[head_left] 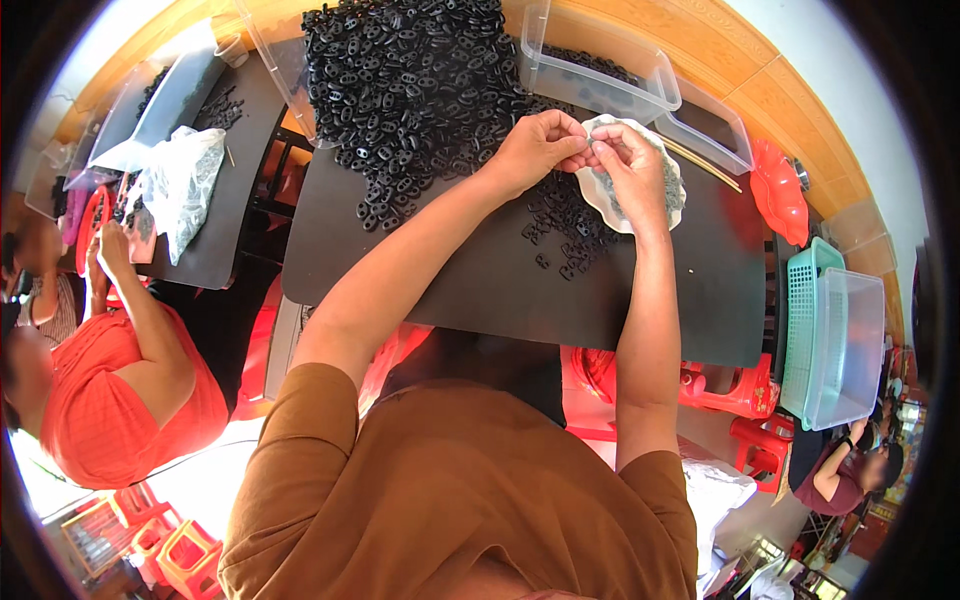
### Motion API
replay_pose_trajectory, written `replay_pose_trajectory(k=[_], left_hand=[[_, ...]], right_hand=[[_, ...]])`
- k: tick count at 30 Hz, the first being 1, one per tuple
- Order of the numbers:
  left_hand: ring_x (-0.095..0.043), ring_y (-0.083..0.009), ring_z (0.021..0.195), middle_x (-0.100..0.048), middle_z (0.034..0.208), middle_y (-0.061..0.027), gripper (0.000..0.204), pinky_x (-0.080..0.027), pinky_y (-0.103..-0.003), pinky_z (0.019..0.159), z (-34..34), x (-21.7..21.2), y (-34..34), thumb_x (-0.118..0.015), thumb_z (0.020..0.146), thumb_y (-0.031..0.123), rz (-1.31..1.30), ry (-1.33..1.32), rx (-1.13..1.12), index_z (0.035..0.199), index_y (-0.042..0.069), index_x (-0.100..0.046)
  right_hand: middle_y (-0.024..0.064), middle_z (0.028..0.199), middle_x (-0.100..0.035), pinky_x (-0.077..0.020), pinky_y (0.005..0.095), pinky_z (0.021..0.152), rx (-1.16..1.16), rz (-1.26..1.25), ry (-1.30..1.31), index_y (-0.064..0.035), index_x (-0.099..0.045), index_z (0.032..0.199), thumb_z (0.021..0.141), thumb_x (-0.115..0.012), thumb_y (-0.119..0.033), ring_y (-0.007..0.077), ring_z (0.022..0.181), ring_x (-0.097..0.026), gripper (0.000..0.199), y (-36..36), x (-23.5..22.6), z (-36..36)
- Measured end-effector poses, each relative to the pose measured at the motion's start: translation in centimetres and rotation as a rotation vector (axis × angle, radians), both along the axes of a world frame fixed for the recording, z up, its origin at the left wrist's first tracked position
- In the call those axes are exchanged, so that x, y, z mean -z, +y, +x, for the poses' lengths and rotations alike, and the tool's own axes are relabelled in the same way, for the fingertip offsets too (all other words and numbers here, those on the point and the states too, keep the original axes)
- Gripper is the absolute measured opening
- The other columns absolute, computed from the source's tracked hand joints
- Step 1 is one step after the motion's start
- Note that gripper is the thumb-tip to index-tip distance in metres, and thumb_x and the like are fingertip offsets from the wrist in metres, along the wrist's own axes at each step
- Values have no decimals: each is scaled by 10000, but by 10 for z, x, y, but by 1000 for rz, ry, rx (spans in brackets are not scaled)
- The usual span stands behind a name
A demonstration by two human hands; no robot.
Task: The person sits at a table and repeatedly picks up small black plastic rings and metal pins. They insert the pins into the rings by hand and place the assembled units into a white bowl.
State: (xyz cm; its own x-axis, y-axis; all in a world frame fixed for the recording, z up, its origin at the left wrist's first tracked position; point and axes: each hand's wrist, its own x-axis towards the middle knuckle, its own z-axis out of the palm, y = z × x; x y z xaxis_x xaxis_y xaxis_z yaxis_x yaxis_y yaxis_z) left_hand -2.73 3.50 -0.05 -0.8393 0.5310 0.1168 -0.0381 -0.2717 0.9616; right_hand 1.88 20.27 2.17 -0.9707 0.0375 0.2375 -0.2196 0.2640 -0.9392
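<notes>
Over the far side of the dark table, my left hand and my right hand meet fingertip to fingertip. Both are closed in a pinch, and whatever small thing sits between them is too tiny to make out. Beneath my right hand is a white dish with a wavy rim, holding a heap of small greyish pieces. A scatter of small black parts lies just below the hands. To their left spreads a big pile of black two-holed plastic pieces.
Clear plastic bins stand at the back, beside thin sticks and a red dish. A turquoise basket is at the right. On the left, a person in red works at another table with a plastic bag.
</notes>
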Motion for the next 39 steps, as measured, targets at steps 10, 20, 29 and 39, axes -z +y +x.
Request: replay_pose_trajectory(k=[10,20,29,39], left_hand=[[-652,-105,791,-684,891,-65,138,-546,-237,736,-8,4,20,-636,947,118,-71,50,-31,1011,-2,-617],[-663,-128,872,-673,980,-78,120,-557,-257,806,-3,12,19,-621,958,105,-11,35,-58,1010,-3,-613],[-663,-129,864,-661,966,-64,100,-566,-262,817,7,2,-6,-628,959,114,76,-15,-61,985,21,-603],[-668,-124,848,-679,957,-84,97,-578,-260,798,6,13,-19,-623,957,99,135,-75,-94,994,11,-602]], right_hand=[[49,866,-700,-521,249,671,58,43,-55,-3,-670,983,888,-644,-29,106,715,-653,102,13,-5,0],[60,851,-690,-527,254,661,82,118,-87,-4,-662,994,868,-660,-22,114,717,-661,127,17,-4,0],[58,889,-683,-524,252,705,26,-128,-39,2,-656,1020,897,-643,-19,121,765,-664,126,11,2,-1],[35,861,-685,-521,245,695,-53,30,14,-10,-667,1070,869,-650,0,83,764,-630,201,-11,3,3]])
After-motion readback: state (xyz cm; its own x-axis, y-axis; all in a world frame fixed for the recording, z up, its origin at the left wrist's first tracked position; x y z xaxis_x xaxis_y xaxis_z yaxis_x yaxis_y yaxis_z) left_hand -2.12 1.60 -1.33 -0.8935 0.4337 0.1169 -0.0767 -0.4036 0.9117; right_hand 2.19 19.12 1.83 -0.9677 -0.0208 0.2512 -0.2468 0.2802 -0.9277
